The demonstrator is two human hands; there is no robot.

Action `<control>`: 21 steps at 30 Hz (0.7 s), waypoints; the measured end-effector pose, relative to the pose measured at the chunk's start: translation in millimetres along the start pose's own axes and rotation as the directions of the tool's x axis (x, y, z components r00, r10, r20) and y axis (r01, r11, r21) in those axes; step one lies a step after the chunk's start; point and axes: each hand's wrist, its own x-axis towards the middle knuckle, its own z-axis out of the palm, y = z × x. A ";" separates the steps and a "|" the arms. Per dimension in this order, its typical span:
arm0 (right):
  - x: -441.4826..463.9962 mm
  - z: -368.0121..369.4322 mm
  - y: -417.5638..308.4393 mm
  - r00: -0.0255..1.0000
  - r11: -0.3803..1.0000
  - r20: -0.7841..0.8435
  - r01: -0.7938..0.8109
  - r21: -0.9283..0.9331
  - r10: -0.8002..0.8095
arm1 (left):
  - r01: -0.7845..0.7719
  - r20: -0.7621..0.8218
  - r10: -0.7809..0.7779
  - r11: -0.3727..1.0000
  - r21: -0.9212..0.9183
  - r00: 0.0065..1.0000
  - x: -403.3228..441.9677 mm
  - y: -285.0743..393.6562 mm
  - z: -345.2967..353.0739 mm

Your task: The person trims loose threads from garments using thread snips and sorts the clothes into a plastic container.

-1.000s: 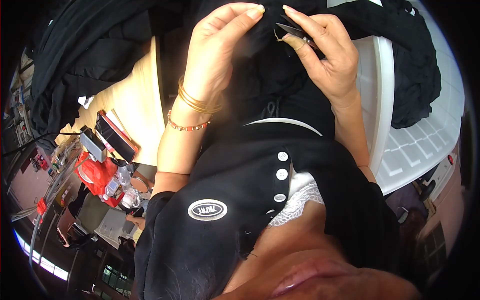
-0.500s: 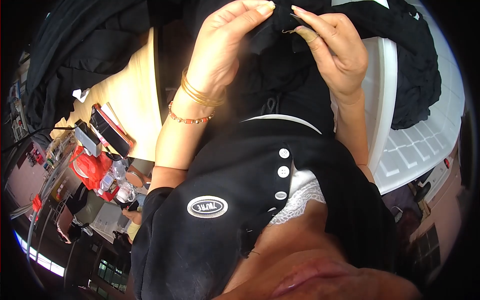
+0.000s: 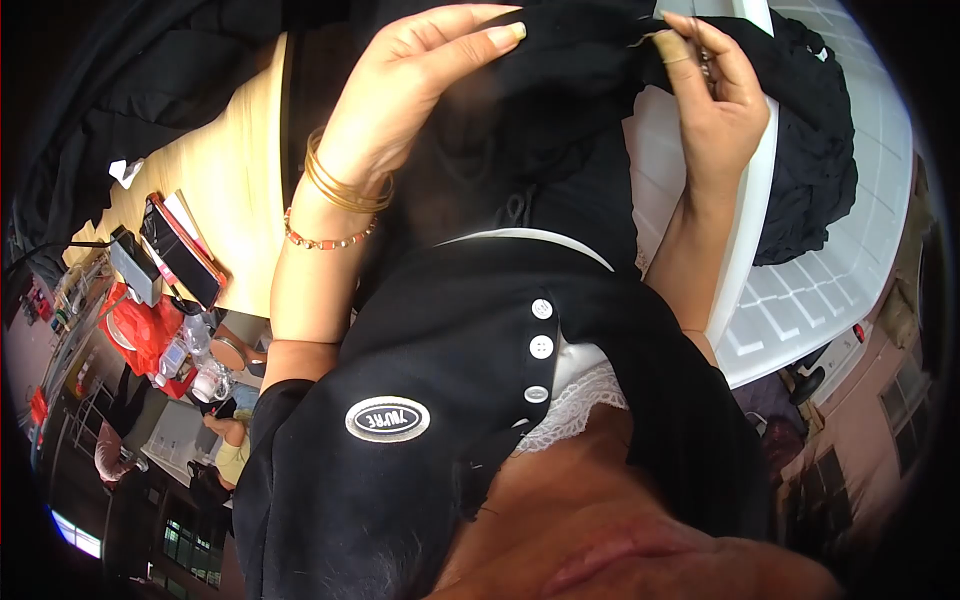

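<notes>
My left hand, with gold bangles and a beaded bracelet at the wrist, pinches black cloth between thumb and forefinger near the top edge. The cloth stretches across to my right hand, whose thumb and forefinger close on its other part. Small metal snips sit inside my right hand, mostly hidden by the fingers. A tan wrap covers part of the right thumb, and a thin light strand shows by its tip.
White plastic basket with a black cloth heap at right. At left, a wooden tabletop bears a phone and black cloth. Beyond are a red bag and another person's arm.
My hands have moved apart, the right one to the right and the left one to the left, with cloth now spread between them. The snips' blades no longer point out towards the left hand.
</notes>
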 end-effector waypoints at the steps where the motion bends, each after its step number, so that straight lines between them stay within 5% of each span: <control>1: -0.2 14.2 -18.2 0.999 0.993 -0.004 -0.045 0.113 0.046 | -0.003 -0.004 0.003 1.000 -0.028 1.000 -0.9 1.4 1.7; 2: -5.4 23.4 -24.6 0.996 0.987 0.009 -0.085 0.139 0.085 | 0.004 -0.001 -0.004 0.999 -0.044 1.000 -1.4 2.1 2.4; 4: -4.2 17.4 -37.0 0.980 0.982 0.182 0.107 -0.156 -0.078 | 0.021 0.009 -0.020 0.997 -0.078 1.000 -1.5 1.8 3.1; 7: -6.5 21.5 -27.2 0.932 0.960 0.254 0.277 -0.030 -0.260 | 0.038 -0.006 -0.039 0.985 -0.167 0.999 0.1 -3.2 0.1; 12: -9.5 29.5 -18.1 0.895 0.927 0.287 0.371 -0.054 -0.342 | 0.119 0.019 -0.119 0.945 -0.306 0.993 -0.2 -0.2 8.1; 21: -12.4 31.9 -19.8 0.923 0.956 0.286 0.287 -0.066 -0.258 | 0.141 0.065 -0.126 0.928 -0.344 0.990 -0.4 -0.5 8.7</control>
